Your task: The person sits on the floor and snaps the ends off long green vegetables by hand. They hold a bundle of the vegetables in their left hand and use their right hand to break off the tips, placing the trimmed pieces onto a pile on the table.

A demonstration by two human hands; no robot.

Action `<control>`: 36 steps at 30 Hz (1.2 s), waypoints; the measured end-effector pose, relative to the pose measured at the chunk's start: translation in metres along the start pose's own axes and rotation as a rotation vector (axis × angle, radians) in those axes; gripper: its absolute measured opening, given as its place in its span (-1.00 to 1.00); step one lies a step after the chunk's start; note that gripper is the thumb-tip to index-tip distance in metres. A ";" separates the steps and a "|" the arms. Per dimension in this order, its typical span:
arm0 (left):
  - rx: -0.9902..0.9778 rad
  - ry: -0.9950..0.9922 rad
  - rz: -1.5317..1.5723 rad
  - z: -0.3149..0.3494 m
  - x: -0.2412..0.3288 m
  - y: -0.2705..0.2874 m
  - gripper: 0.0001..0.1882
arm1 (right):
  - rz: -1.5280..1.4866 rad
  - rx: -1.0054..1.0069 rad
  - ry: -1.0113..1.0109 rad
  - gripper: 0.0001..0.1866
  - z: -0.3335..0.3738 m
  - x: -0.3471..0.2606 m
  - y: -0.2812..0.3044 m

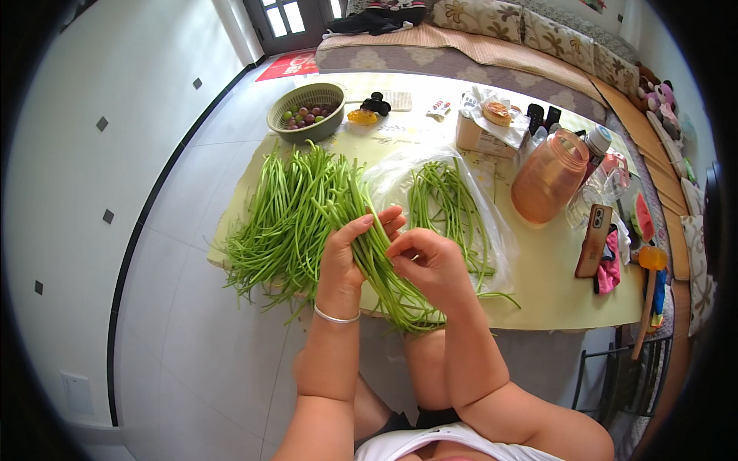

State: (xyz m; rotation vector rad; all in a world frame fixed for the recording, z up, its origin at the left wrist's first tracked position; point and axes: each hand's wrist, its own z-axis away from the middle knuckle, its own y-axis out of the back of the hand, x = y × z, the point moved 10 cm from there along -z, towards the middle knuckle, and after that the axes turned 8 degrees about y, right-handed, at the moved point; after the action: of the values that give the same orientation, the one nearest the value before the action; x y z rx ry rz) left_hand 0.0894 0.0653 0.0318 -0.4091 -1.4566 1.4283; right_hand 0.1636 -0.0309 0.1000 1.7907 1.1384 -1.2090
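My left hand (346, 246), with a silver bangle on its wrist, is wrapped round a bunch of long green garlic scapes (378, 260). The bunch slants from the upper left down to the table's near edge. Just right of it is my right hand (428, 265), its fingers curled and thumb pinched in close to the stems; what lies in the pinch is too small to tell. A large heap of scapes (288, 207) spreads over the table to the left. More loose scapes (446, 203) lie on a clear plastic bag (492, 223) to the right.
The pale yellow table (538, 296) holds a basket (286, 132) of grapes, a black hair claw (376, 104), a tissue box (480, 140), an orange translucent jug (547, 178) and a phone (593, 241). A mallet-like orange-headed stick (652, 260) leans at the right edge. Beyond stands a sofa (453, 46).
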 end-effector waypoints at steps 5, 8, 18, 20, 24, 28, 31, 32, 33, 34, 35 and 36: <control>-0.002 -0.061 -0.006 -0.001 0.009 0.018 -0.79 | -0.034 -0.017 -0.051 -0.93 -0.003 0.019 0.001; 0.000 -0.065 0.004 0.000 0.007 0.009 -0.74 | 0.226 0.183 -0.057 -0.85 -0.006 0.033 0.044; -0.040 -0.072 -0.026 0.000 0.008 0.006 -0.61 | 0.869 0.441 -0.139 -0.55 0.001 0.086 0.100; -0.034 -0.070 -0.021 0.000 0.007 0.006 -0.61 | 0.858 0.446 -0.157 -0.53 0.001 0.091 0.102; -0.045 -0.064 -0.027 0.000 0.007 0.005 -0.61 | 0.868 0.368 -0.163 -0.55 -0.003 0.093 0.101; -0.025 -0.060 -0.018 -0.001 0.005 0.006 -0.61 | 0.955 0.254 -0.160 -0.57 -0.007 0.092 0.088; 0.012 -0.071 -0.019 -0.001 0.006 0.012 -0.60 | 0.993 0.236 -0.249 -0.57 -0.007 0.096 0.083; 0.013 -0.070 -0.019 -0.002 0.006 0.013 -0.60 | 1.013 0.234 -0.263 -0.56 -0.007 0.098 0.084; 0.015 -0.069 -0.020 -0.002 0.006 0.014 -0.59 | 1.032 0.233 -0.277 -0.56 -0.007 0.103 0.084; 0.013 -0.069 -0.021 -0.002 0.006 0.013 -0.59 | 1.053 0.233 -0.289 -0.56 -0.008 0.106 0.084; 0.003 -0.066 -0.018 -0.003 0.005 0.012 -0.59 | 1.051 0.237 -0.295 -0.56 -0.008 0.107 0.085; -0.008 -0.063 -0.016 -0.004 0.004 0.011 -0.59 | 1.049 0.242 -0.301 -0.55 -0.008 0.109 0.087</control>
State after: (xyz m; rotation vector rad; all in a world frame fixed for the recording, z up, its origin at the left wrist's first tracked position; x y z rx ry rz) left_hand 0.0864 0.0736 0.0225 -0.3599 -1.5127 1.4348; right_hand 0.2662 -0.0263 0.0055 1.8692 -0.1777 -0.8986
